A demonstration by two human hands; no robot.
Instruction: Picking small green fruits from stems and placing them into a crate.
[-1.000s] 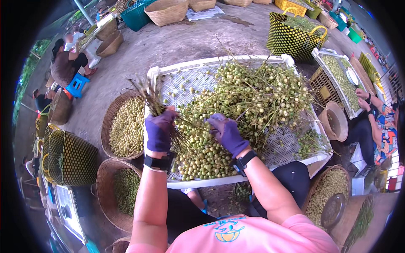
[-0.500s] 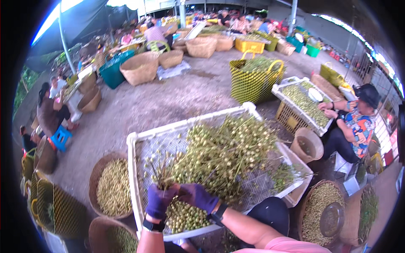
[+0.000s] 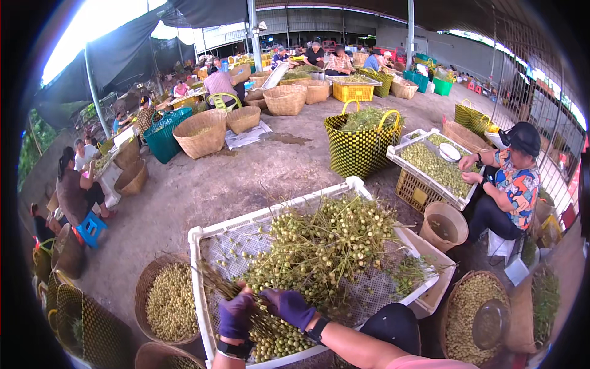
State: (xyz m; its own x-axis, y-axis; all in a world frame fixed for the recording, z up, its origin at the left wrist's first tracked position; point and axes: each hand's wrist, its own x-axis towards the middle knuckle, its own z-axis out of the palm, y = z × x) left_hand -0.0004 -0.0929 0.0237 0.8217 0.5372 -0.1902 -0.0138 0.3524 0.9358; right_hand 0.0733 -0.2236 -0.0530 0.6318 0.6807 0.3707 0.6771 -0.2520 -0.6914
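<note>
My left hand [image 3: 236, 315], in a purple glove with bare fingertips, is closed around a bundle of thin brown stems [image 3: 216, 281]. The stems slant from upper left down past the palm. Close beside it, my right hand [image 3: 289, 309], gloved alike, has its fingers bent at the bundle; what they pinch is hidden. Both hands are over the near left part of a white mesh tray [image 3: 279, 212]. On the tray lies a large heap of small round yellow-green fruits on stems [image 3: 326, 243]. Loose fruits [image 3: 279, 345] gather under my hands.
Baskets of loose fruit [image 3: 169, 301] [image 3: 473, 313] flank the tray. A dark rounded object [image 3: 393, 329] is at its near edge. A beige bucket [image 3: 442, 226] and a seated person [image 3: 513, 178] are at right. Beyond stands a black-and-yellow woven bag [image 3: 359, 144].
The view has tipped upward, showing more of the far shed. The stem bundle, upright before, now leans to the left in my left hand. My right hand stays close beside it.
</note>
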